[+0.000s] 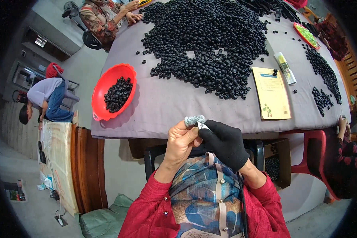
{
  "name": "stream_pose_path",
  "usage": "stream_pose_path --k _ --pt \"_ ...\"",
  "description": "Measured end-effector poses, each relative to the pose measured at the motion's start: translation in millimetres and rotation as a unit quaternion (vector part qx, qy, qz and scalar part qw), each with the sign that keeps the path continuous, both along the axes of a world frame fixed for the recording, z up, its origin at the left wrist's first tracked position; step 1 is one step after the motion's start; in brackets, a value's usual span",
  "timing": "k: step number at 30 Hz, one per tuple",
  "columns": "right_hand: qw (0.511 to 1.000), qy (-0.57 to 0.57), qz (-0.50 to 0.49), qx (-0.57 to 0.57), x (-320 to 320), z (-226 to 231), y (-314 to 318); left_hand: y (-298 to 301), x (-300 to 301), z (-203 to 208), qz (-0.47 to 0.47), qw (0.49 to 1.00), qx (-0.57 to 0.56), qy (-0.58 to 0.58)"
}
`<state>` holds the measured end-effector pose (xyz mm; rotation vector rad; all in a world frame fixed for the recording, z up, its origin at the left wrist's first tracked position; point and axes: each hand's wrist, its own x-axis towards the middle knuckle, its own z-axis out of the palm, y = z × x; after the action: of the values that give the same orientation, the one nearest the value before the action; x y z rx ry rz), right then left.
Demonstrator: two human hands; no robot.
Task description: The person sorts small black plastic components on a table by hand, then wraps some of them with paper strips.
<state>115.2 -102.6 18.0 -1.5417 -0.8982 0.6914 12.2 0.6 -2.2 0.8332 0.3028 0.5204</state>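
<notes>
Just in front of the table's near edge, my hands meet above my lap. My left hand (179,139) is bare except for a grey knitted cover (195,120) over a fingertip, its thumb and finger pressed together. A black glove covers my right hand (226,144), whose fingers close in a pinch against the left fingertips. Between them shows a small white piece (202,125) with dark marks; whether it is held or wrapped round a finger is unclear. A red scalloped bowl (100,89) with black beads (118,95) stands beyond my left hand.
A large heap of black beads (204,43) covers the grey tablecloth (166,105). To its right lie a yellow booklet (271,95) and a glue tube (285,68). Other people sit round the table; one person (51,97) bends at the left. A red chair (309,158) stands right.
</notes>
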Motion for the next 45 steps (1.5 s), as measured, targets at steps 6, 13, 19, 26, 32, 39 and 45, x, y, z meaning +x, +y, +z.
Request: stream_pose_path --k 6,13,19,26,32,39,45 --pt "0.995 0.094 -0.001 0.026 -2.7 -4.0 1.2 3.0 1.5 -2.0 -0.013 0.997 -0.072 -0.038" --pt "0.999 0.003 0.025 0.036 -1.0 1.9 -1.4 9.4 -1.8 -2.9 -0.035 0.991 -0.115 -0.057" --pt "0.997 -0.068 0.008 0.040 -1.2 1.3 -0.6 9.4 -1.7 -2.1 -0.038 0.992 -0.100 -0.062" --pt "0.997 -0.075 0.001 0.030 -2.2 0.2 0.0 9.3 -2.7 -1.0 -0.038 0.994 -0.091 -0.050" --pt "0.997 -0.071 0.004 0.037 -0.6 -0.8 -0.1 7.8 -1.6 -1.4 -0.024 0.996 -0.085 -0.027" --pt "1.000 -0.021 0.005 0.018 -1.0 1.2 -0.6 8.7 -1.9 -0.9 -0.026 0.996 -0.079 -0.022" --pt "0.999 -0.030 0.006 0.030 -0.2 -7.8 0.6 10.2 -1.2 -2.5 -0.034 0.996 -0.077 -0.017"
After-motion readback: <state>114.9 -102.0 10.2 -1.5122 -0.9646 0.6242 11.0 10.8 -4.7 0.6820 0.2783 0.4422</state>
